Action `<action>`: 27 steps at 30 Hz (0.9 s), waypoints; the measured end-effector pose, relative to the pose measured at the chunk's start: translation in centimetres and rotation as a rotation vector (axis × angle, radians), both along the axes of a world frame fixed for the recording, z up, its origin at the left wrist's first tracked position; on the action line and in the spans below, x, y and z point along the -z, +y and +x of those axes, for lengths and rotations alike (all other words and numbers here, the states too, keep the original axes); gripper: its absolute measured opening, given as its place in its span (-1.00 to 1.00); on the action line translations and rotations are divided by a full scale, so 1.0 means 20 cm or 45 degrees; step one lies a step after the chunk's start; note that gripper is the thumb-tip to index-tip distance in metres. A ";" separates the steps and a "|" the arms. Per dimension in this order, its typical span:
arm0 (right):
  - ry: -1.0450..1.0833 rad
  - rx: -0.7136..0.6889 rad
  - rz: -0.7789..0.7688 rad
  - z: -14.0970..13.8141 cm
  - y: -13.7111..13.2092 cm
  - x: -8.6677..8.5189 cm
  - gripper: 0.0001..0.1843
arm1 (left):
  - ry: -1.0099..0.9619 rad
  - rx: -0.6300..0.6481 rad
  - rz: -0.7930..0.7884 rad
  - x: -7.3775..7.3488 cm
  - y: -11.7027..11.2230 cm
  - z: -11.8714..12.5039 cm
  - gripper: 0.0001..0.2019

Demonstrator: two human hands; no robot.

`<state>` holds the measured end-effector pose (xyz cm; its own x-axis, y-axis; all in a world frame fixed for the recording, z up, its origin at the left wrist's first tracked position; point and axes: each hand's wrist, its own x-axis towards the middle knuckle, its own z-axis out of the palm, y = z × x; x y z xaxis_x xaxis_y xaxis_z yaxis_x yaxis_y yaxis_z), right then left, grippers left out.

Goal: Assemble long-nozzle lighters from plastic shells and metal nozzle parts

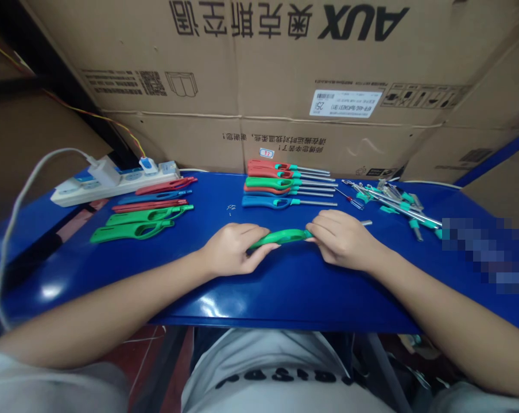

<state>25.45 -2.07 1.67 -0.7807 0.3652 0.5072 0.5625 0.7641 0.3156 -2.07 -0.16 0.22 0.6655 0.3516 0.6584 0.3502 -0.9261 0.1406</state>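
A green plastic lighter handle (283,236) with a metal rod sticking out to the right lies across the middle of the blue table (285,287). My left hand (232,249) is closed around its left end. My right hand (343,239) pinches its right end, where the teal collar and the rod begin. Both hands rest on the table top. The rod tip shows just past my right knuckles.
Several empty handle shells (145,211) in green, red and blue lie at the left. Finished lighters (285,183) sit in a row at the back centre. Loose metal rods with teal collars (397,203) are piled at the right. A white power strip (113,180) sits far left; cardboard boxes (285,74) stand behind.
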 end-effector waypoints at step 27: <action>0.114 0.335 -1.064 0.17 0.14 0.01 -0.68 | 0.643 -0.098 -0.220 -0.01 0.10 0.01 -0.61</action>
<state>28.82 0.70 1.50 -0.5891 0.8066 0.0491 0.7486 0.5676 -0.3426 -1.87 1.77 0.51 0.8522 0.4869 0.1913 0.4798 -0.8732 0.0855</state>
